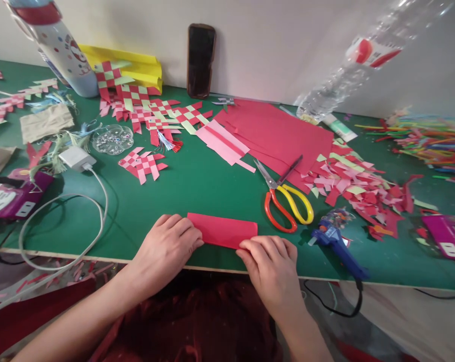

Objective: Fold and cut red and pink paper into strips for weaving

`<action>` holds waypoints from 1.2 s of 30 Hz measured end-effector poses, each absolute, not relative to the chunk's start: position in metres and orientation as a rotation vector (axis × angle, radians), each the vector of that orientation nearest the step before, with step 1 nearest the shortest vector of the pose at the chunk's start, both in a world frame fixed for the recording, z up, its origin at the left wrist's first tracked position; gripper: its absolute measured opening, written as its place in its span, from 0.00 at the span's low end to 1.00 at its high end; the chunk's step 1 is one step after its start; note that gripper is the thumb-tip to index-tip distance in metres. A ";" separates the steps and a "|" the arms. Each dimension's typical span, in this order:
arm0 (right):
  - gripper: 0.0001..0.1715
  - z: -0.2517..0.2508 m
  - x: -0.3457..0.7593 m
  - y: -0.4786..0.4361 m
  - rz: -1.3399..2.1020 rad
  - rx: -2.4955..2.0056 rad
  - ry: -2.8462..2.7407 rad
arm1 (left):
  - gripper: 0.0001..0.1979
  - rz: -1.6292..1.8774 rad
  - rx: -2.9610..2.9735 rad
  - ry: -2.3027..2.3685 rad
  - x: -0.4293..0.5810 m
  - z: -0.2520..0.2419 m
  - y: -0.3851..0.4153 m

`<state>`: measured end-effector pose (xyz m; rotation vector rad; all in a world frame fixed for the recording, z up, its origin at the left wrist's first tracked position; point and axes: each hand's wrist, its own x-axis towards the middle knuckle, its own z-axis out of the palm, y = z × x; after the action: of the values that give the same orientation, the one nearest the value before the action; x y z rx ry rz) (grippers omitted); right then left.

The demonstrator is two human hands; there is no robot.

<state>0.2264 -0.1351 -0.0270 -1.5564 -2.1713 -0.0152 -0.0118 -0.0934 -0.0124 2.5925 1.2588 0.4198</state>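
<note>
A folded strip of red paper (227,230) lies near the front edge of the green table. My left hand (173,239) is closed at its left end, thumb and fingers pinching the paper. At the lower right corner, my right hand (270,256) pinches the same strip between thumb and fingertips. Just beyond my right hand, scissors (283,198) with one red and one yellow handle rest with blades parted. Red paper sheets (280,133) lie behind them, with cut pink strips (223,142) at their left.
Woven paper fish (142,163) sit at the left. A blue glue gun (338,244) and a heap of paper scraps (355,176) are at the right. Against the wall stand a phone (200,60), a flask (61,50) and a tilted plastic bottle (348,75). A white cable (102,201) loops over the edge.
</note>
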 end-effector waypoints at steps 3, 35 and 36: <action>0.15 -0.028 0.232 -0.135 -0.017 -1.591 -2.146 | 0.14 0.432 2.584 1.270 -0.012 -0.012 -0.093; 0.16 -0.033 0.233 -0.127 0.103 -1.770 -2.004 | 0.12 0.323 2.453 1.476 -0.016 -0.011 -0.089; 0.15 -0.033 0.233 -0.127 0.099 -1.772 -2.001 | 0.12 0.314 2.446 1.485 -0.015 -0.011 -0.089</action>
<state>0.2327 -0.1270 -0.0330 -1.7717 -2.0011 0.0990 -0.0153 -0.0893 -0.0111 2.4460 1.4846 0.3144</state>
